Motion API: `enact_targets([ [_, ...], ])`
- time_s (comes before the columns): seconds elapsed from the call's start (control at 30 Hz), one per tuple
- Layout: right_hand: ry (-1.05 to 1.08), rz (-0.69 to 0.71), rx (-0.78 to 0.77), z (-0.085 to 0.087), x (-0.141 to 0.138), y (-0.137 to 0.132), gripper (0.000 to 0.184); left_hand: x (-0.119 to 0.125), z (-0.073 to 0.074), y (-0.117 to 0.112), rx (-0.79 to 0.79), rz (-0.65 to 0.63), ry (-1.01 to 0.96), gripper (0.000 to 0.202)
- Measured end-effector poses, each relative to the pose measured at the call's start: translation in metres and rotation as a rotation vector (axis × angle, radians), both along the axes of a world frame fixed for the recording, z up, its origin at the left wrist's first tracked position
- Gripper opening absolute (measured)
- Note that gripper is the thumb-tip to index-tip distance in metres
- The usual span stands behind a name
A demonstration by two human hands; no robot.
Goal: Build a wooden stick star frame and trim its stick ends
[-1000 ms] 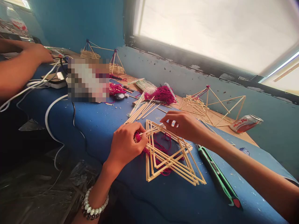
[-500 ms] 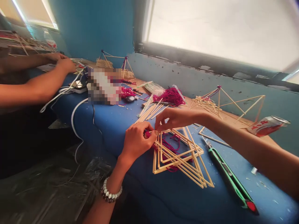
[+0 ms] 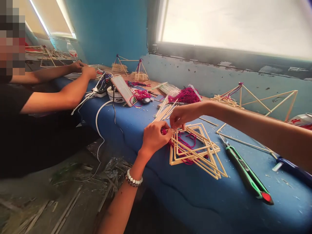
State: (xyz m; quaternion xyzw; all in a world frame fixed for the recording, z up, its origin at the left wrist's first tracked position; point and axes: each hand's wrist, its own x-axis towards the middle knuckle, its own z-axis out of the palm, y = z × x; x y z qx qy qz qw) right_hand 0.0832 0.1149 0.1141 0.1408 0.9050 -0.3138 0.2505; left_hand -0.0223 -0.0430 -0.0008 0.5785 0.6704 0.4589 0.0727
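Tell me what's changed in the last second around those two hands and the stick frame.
The right hand has moved left and down from above the stick frame, its fingers now meeting the left hand at the frame's corner, by the red yarn. The view has swung left, showing more of the person alongside. The frame and green craft knife lie as before.

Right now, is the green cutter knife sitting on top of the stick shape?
No, the green utility knife lies on the blue tabletop beside the bamboo stick frame.
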Motion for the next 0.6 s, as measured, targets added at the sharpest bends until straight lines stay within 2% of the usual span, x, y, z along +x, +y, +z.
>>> enact_targets([
  [0.1,0.132,-0.005,0.122,-0.005,0.011,-0.009,0.015,0.0,0.0,0.0,-0.009,0.011,0.013,0.016],
  [0.33,0.395,-0.039,0.389,-0.019,0.03,-0.025,0.017,-0.002,0.0,-0.001,-0.004,-0.021,0.037,0.017],
  [0.43,0.434,-0.061,0.469,-0.019,0.037,-0.035,0.015,-0.008,0.0,-0.005,0.022,-0.131,0.041,0.023],
  [0.53,0.453,-0.068,0.55,-0.017,0.046,-0.049,0.012,-0.014,0.001,-0.008,0.049,-0.278,0.072,0.021],
  [0.6,0.463,-0.067,0.605,-0.017,0.052,-0.059,0.01,-0.016,0.001,-0.009,0.072,-0.329,0.093,0.023],
])
